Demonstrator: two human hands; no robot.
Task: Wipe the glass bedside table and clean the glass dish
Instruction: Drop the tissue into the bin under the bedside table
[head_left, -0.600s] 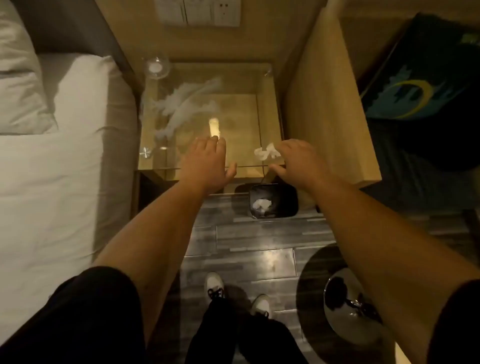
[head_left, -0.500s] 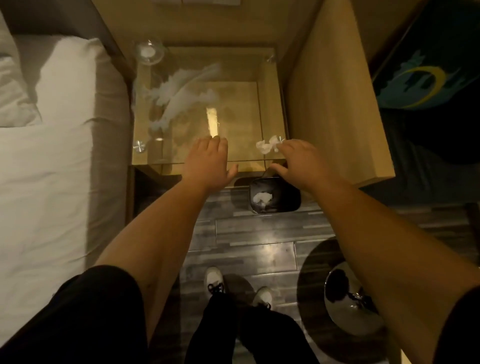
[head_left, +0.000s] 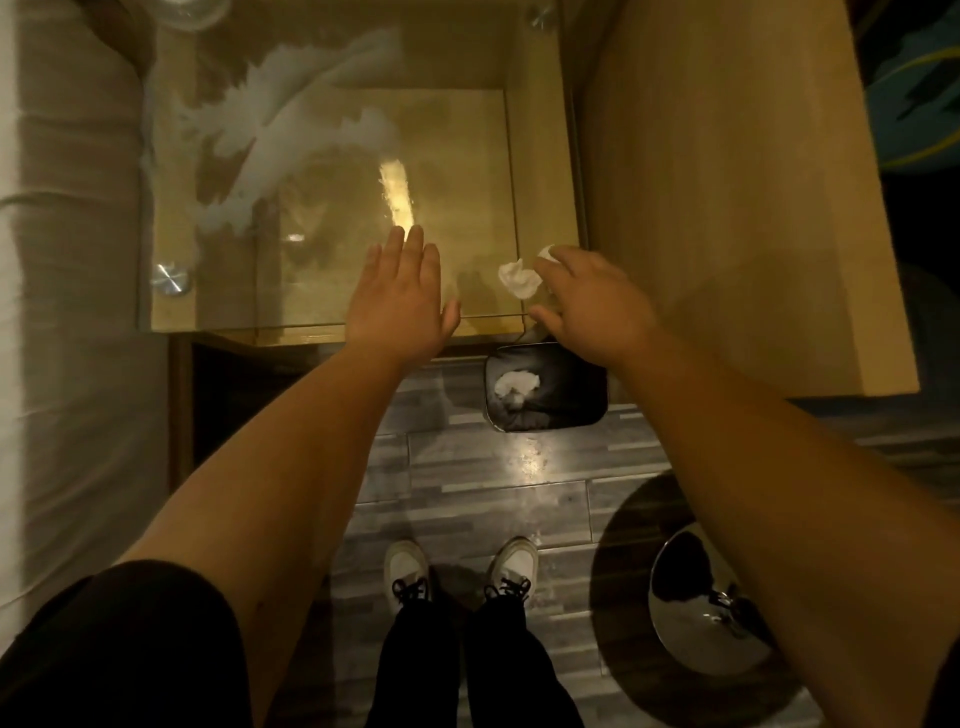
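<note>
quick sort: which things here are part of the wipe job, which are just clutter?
Job:
- glass table top, smeared white at rear left
- crumpled tissue on it
- glass dish, mostly cut off at the top edge
- left hand
- right hand

Clutter:
- black bin
- bed
- chrome stool base

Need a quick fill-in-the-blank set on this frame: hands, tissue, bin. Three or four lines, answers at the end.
1. The left hand lies flat with its fingers straight on the ____ table top.
2. The crumpled white tissue is at the fingers of the ____ hand.
3. The black bin on the floor below the table's front edge holds a wad of white ____.
4. The white smears lie on the side of the table top nearer the ____.

Answers: glass; right; tissue; bed
</note>
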